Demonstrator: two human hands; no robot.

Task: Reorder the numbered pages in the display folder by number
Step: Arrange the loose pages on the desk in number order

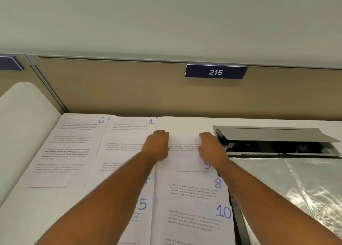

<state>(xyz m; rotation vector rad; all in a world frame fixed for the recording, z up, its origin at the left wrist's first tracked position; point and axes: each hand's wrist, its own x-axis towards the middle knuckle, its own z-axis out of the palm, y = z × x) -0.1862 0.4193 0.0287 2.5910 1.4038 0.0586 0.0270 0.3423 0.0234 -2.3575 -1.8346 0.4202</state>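
Loose numbered pages lie spread on the white desk. Page 6 (63,150) sits far left with page 1 (125,133) beside it. Page 5 (142,217) lies near the front, partly under my left forearm. Pages 8 (194,189) and 10 (192,224) overlap on the right. Both hands reach to a page (183,152) at the top of that right stack. My left hand (157,146) holds its left edge and my right hand (211,148) its right edge. The fingers curl over the far side, so their tips are hidden. The open display folder (288,185) with shiny clear sleeves lies at the right.
An open cable box (273,141) with a raised grey lid is sunk into the desk at the back right. A tan partition (129,89) with a blue sign reading 215 (215,72) closes off the back. A rolled white sheet (24,126) lies at the far left.
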